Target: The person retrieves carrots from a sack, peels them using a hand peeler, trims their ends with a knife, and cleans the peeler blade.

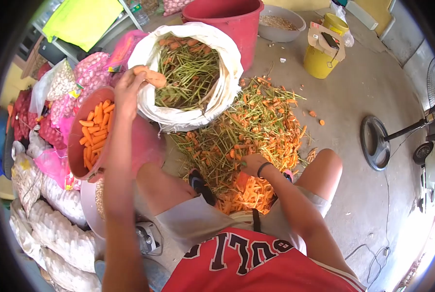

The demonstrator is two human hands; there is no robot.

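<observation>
A carrot [152, 77] is gripped in my left hand [128, 87], over the left rim of a white sack [229, 53] that holds green stems and carrots. Below that hand, a red tub [76, 158] holds several peeled carrots [97, 129]. My right hand [254, 164] is low over the heap of stems and carrot scraps [263, 124], its fingers curled round something too small to make out. Orange peelings [249, 197] lie between my legs, just below the right hand.
Mesh bags of garlic [88, 73] and pale sacks [57, 238] crowd the left side. Behind the heap stand a red bin [246, 24], a grey basin [295, 24] and a yellow bucket [317, 63]. A round black stand base [374, 142] is at the right.
</observation>
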